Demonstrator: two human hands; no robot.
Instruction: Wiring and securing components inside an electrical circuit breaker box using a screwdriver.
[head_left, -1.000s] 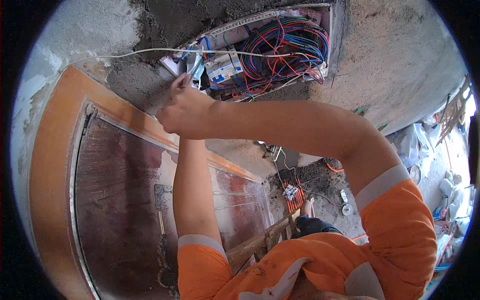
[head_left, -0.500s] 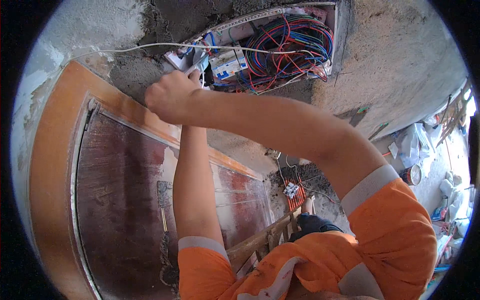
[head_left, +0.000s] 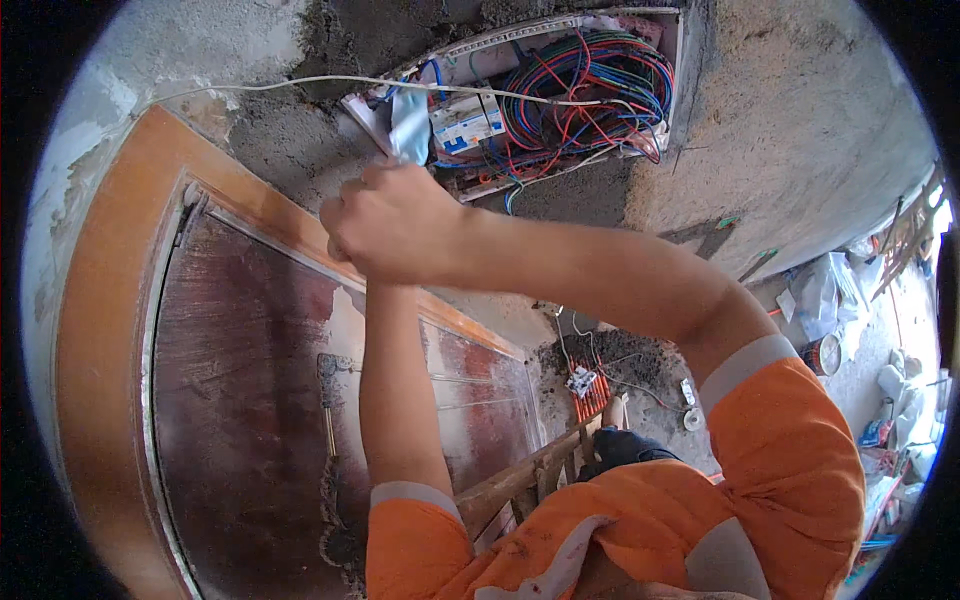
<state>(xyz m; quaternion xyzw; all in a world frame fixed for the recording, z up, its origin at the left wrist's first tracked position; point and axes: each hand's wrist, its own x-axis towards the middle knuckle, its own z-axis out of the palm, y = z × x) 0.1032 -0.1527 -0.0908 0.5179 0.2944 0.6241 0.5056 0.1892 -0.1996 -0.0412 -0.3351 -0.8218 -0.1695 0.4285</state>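
My right hand [head_left: 400, 222] is closed in a fist just below the left end of an open electrical box [head_left: 470, 185]. What its fingers hold, if anything, is hidden. My left forearm [head_left: 395, 390] rises beneath it, and the left hand is covered by the right, so its fingers do not show. Right above the fist, a shiny pale-blue strip of film [head_left: 408, 122] hangs from the box beside a white flap [head_left: 366, 122]. Within the box sit a white circuit breaker [head_left: 468, 124] with blue switches and a thick coil of red, blue and green wires [head_left: 590, 90].
A thin white cable [head_left: 330, 80] crosses the wall and the box front. Below is a dark red door [head_left: 240, 340] in an orange wooden frame [head_left: 105, 330]. A wooden ladder [head_left: 530, 470] stands under me. Bags and a bucket [head_left: 824, 354] lie on the floor at right.
Both hands have moved down and slightly right, away from the box. More of the pale-blue film shows now. A loop of blue and white wire ends has come into sight under the box.
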